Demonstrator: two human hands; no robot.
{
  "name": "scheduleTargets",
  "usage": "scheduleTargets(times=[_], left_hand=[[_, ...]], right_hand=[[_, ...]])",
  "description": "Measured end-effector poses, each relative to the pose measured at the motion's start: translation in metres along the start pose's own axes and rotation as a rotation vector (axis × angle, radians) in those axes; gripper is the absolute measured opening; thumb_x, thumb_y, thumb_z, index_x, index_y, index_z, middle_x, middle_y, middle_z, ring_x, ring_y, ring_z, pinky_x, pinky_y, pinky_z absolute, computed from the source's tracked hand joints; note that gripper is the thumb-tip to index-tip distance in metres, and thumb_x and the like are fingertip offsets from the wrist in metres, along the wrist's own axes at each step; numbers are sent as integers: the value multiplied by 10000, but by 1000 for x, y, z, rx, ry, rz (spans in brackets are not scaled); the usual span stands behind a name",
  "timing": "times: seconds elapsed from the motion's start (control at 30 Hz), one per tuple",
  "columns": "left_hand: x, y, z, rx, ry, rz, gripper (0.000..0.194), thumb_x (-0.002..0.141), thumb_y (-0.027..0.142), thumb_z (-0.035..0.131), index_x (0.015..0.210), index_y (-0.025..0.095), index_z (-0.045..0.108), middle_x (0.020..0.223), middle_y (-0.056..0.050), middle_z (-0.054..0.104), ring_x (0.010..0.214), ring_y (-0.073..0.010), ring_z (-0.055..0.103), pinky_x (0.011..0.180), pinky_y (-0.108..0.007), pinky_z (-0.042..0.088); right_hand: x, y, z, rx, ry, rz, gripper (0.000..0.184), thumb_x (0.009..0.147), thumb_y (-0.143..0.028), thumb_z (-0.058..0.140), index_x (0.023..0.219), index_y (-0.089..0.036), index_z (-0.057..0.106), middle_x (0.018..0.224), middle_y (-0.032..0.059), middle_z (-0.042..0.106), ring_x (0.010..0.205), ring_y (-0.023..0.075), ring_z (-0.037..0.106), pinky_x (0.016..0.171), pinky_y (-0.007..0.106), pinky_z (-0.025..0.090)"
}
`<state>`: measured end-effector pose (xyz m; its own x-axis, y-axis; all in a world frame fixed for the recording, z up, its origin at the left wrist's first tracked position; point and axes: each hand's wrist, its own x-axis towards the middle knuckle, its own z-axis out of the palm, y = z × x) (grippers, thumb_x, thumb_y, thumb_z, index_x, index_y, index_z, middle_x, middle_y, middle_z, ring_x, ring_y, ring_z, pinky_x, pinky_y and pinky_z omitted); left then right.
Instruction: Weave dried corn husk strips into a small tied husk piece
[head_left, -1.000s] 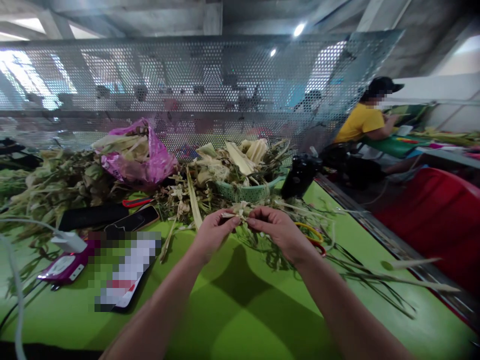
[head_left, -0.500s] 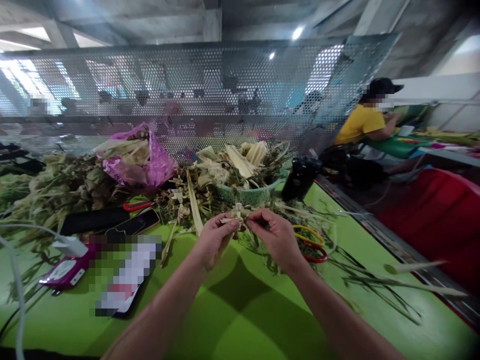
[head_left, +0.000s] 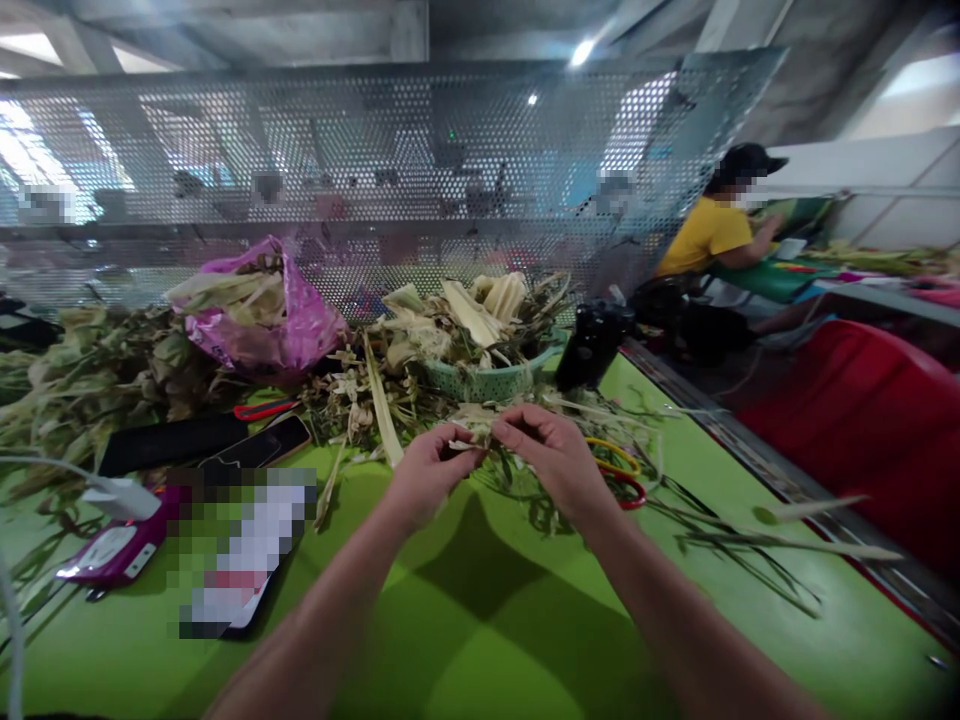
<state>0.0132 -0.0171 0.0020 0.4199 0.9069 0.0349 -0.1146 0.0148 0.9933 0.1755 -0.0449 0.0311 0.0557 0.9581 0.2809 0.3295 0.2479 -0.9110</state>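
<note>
Plant piece [head_left: 474,434], pale and dry, lies near the centre of the frame, gripped between thumb and fingers of the left hand [head_left: 427,475] at its left side and pinched by the fingertips of the right hand [head_left: 553,455] at its right side, above the green surface [head_left: 465,650]. Its finer shape is too small to tell. Just beyond it, a green basket [head_left: 484,384] holds a heap of dry husks [head_left: 476,315], with a black container [head_left: 595,345] to its right. Yellow and red loops [head_left: 626,490] show just beside the right wrist. At upper left, a pink bag [head_left: 311,325] holds more husks, beside a broad pile of withered leaves [head_left: 142,355]. A phone [head_left: 262,442] and a purple item [head_left: 120,550] lie at left; stalks [head_left: 795,543] lie at right. At upper right, a person in a yellow shirt [head_left: 709,235] sits beyond a red chair [head_left: 862,420].
</note>
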Motion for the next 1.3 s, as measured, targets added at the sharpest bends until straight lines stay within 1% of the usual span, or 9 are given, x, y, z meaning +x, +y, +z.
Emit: scheduleTargets(times=[0.2,0.37,0.53,0.63,0.7,0.83,0.9,1.07,1.3], left_hand=[[0,-1,1,158,-11,127,179,719,317,670,790,156,634,704,-10,596,665,-125,508,646,-236,391],[2,-6,-1,202,-4,235,144,732,296,663,810,175,661,803,-29,632,775,-153,552,747,-262,418],[2,-5,-1,-18,21,100,197,699,307,698,817,165,627,713,7,586,669,-108,508,650,-224,382],[2,-2,-3,-156,36,36,223,669,313,722,774,151,610,680,15,566,642,-94,496,629,-217,370],[3,1,-7,-212,47,41,228,654,307,732,754,147,604,687,12,568,650,-93,506,636,-220,380],[3,4,-13,-291,68,37,223,645,291,730,750,147,596,673,20,560,622,-85,506,611,-221,387],[3,4,-15,-326,74,32,220,637,283,728,741,147,590,665,25,556,609,-80,501,598,-219,387],[3,5,-18,-359,92,42,223,614,277,741,719,146,594,644,30,544,601,-82,499,582,-218,389],[6,3,-22,-418,137,32,253,595,262,758,760,152,601,666,22,571,623,-94,521,565,-218,398]], right_hand=[[-1,5,4,201,35,121,240,750,-394,611,647,-179,584,599,-16,502,573,117,425,557,246,354],[-2,11,10,377,54,159,199,708,-353,641,622,-182,588,604,-8,528,579,124,448,587,258,377],[2,9,5,382,-25,166,254,773,-426,620,704,-182,620,673,3,566,610,127,492,595,258,395],[7,10,-16,164,-15,77,290,842,-461,533,854,-193,644,821,34,632,739,164,563,680,286,434],[8,18,-38,-131,28,-8,261,848,-432,537,919,-206,646,868,40,656,793,190,578,714,308,433],[3,43,-83,-692,-36,10,179,812,-278,557,945,-219,663,943,56,683,806,228,598,735,347,415],[-3,54,-98,-849,-106,5,265,751,-163,555,990,-206,659,1020,78,676,910,254,595,790,354,408],[-8,58,-100,-1028,-261,95,492,606,-50,508,1063,-203,609,1059,65,657,951,229,590,753,283,401],[-1,50,-87,-1184,-297,135,555,630,-124,547,1173,-233,566,1102,84,622,942,250,589,693,283,396]])
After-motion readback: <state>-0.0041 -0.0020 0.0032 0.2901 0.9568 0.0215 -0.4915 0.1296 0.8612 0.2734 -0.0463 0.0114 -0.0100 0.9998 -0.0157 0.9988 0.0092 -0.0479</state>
